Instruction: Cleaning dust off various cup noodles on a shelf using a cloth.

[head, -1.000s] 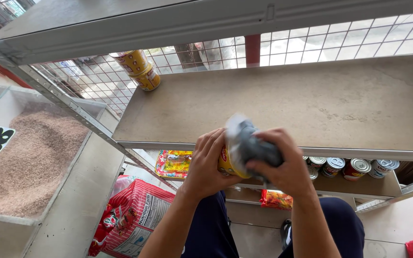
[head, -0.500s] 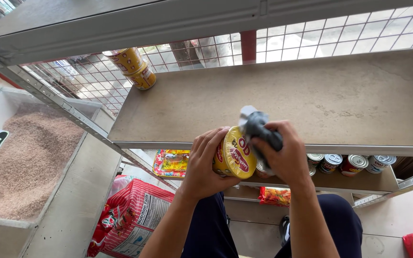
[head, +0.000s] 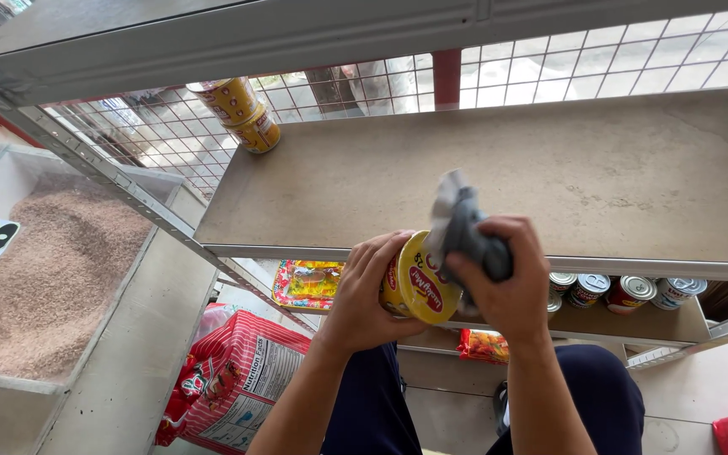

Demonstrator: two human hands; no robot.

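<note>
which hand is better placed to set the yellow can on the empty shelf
Left, probably: the left hand already wraps the yellow can just below the shelf, while the right hand grips a grey cloth.

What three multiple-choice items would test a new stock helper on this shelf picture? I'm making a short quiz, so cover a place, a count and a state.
1. Where do the two stacked yellow cans stand?
A. back left corner of the bare shelf
B. on the floor
C. in the grain bin

2. How many yellow cans show in all?
A. one
B. three
C. five

3. What is the right hand doing?
A. hanging free
B. gripping a grey cloth against the held yellow can
C. lifting the red sack

Answers:
1 A, they stand by the wire mesh at the shelf's far left.
2 B, two stacked plus one in the left hand.
3 B, its fingers close round the cloth at the can's face.
</note>
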